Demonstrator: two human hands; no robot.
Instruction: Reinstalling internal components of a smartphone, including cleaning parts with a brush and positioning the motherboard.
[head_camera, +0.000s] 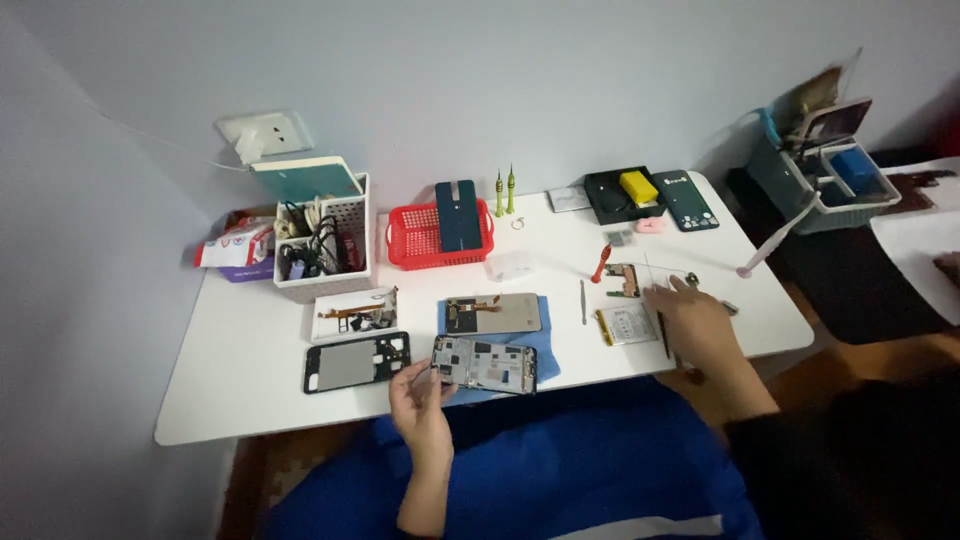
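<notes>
Your left hand (420, 400) pinches the phone frame (484, 363) at six o'clock on the white table (240, 400). Your right hand (695, 322), fingers spread and holding nothing, rests at three o'clock beside the battery (626, 323). Keep the frame flat and steady.

Red basket (420, 245), blue cloth (545, 345)

Your phone frame (484, 364): dark, opened, innards exposed, lying flat on the blue mat at the bench's near edge. Your battery (626, 324): pale, flat, right of it.
</notes>
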